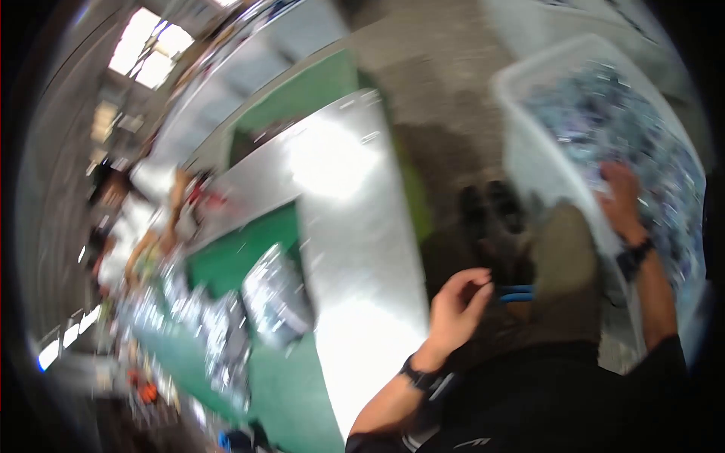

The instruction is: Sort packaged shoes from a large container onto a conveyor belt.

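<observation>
My left hand [455,308] hovers in front of my body, beside the metal table edge. Its fingers are loosely bent with a gap to the thumb, and nothing shows between them. My right hand [622,195] reaches over the near rim of a large white bin [521,140]. That bin is heaped with shiny, bluish clear-plastic packets [585,106]. The right fingers touch or hang just above the packets; blur hides whether they grip one.
A bare-metal work surface [362,226] with a green recessed area [283,385] lies left, carrying silvery plastic bags [276,294]. Behind stands a green bin [302,94]. Co-workers [140,226] are at the far left. Blue tubing [517,293] shows near my legs.
</observation>
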The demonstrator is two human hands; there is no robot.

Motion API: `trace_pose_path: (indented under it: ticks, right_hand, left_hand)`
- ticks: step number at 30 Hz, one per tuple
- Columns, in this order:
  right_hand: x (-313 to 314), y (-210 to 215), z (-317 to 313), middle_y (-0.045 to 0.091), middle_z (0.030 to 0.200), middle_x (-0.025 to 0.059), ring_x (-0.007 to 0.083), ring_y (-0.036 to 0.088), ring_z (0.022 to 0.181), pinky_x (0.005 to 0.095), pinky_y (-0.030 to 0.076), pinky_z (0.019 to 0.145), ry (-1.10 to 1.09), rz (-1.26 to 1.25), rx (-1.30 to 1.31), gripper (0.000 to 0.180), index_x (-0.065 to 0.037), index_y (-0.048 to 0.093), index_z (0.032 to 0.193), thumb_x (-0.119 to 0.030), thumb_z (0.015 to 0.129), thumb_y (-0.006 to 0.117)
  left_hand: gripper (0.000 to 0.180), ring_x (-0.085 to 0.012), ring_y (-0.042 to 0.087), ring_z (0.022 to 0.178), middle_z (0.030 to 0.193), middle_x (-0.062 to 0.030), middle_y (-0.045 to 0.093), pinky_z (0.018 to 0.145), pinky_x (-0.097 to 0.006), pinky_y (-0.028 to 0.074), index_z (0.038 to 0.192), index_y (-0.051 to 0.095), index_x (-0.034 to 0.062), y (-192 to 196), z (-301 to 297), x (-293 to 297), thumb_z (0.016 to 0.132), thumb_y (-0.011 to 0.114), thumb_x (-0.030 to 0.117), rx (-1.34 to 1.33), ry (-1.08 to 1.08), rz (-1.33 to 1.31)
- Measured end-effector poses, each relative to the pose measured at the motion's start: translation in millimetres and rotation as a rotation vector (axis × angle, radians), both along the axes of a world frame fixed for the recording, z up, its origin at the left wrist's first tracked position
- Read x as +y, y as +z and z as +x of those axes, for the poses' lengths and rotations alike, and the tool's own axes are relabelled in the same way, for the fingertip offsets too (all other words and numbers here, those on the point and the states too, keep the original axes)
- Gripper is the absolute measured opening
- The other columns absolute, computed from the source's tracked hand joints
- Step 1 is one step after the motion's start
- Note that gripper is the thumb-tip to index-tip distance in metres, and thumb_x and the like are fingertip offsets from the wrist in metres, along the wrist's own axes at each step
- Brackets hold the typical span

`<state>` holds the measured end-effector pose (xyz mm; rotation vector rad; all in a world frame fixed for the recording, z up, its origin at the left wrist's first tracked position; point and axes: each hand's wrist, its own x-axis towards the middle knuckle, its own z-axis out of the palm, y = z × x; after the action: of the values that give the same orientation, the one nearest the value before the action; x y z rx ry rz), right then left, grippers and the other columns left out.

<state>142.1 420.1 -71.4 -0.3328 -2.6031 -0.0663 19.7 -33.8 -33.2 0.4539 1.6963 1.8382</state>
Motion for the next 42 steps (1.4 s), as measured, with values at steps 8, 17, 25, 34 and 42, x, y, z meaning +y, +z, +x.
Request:
trace_pose_path:
  ticks: [8, 17, 25, 34, 42]
  right_hand:
    - [31, -40, 15, 0.041, 0.16, 0.0165, 0.0373, 0.032, 0.152, 0.056, 0.018, 0.125, -0.2, -0.086, -0.277, 0.074, -0.014, 0.04, 0.16, -0.02, 0.09, 0.065]
    - [34, -59, 19, 0.039, 0.162, 0.015, 0.0346, 0.028, 0.155, 0.0563, 0.015, 0.126, -0.161, -0.087, -0.163, 0.075, -0.015, 0.039, 0.16, -0.014, 0.089, 0.064]
    - [39, -62, 28, 0.038, 0.163, 0.0137, 0.0336, 0.029, 0.155, 0.0573, 0.016, 0.125, -0.159, -0.088, -0.195, 0.075, -0.015, 0.038, 0.159, -0.014, 0.089, 0.065]
    - [46, -50, 27, 0.044, 0.158, 0.0162, 0.0363, 0.038, 0.148, 0.0519, 0.026, 0.122, -0.093, -0.183, -0.203, 0.075, -0.011, 0.043, 0.156, -0.013, 0.086, 0.068]
    - [-28, 42, -5, 0.051, 0.148, 0.0185, 0.0376, 0.046, 0.14, 0.0444, 0.035, 0.118, 0.115, -0.302, -0.117, 0.068, -0.006, 0.054, 0.146, -0.009, 0.08, 0.073]
  left_hand:
    - [0.027, -0.0187, 0.065, 0.105, 0.112, -0.008, 0.07, 0.095, -0.032, 0.051, 0.12, 0.067, 0.0028, 61, -31, -102, 0.094, 0.073, 0.008, 0.472, 0.625, -0.264]
    - [0.05, -0.0357, 0.056, 0.128, 0.133, -0.0203, 0.063, 0.112, -0.044, 0.04, 0.132, 0.061, -0.0034, 23, -151, -357, 0.093, 0.072, 0.025, 0.991, 1.12, -1.137]
    - [0.039, -0.0144, 0.064, 0.081, 0.095, -0.0029, 0.071, 0.07, -0.03, 0.048, 0.115, 0.071, -0.0016, 37, -147, -350, 0.098, 0.067, 0.033, -0.19, 0.816, -0.402]
    - [0.026, -0.01, 0.059, 0.071, 0.079, 0.0031, 0.057, 0.062, -0.025, 0.048, 0.104, 0.062, 0.0041, 79, -106, -332, 0.082, 0.074, 0.008, 0.048, 0.89, -0.251]
    - [0.069, -0.0225, 0.046, 0.127, 0.132, -0.0093, 0.047, 0.113, -0.037, 0.034, 0.14, 0.043, 0.0033, 29, -36, -276, 0.083, 0.081, 0.011, 0.674, 0.842, -0.32]
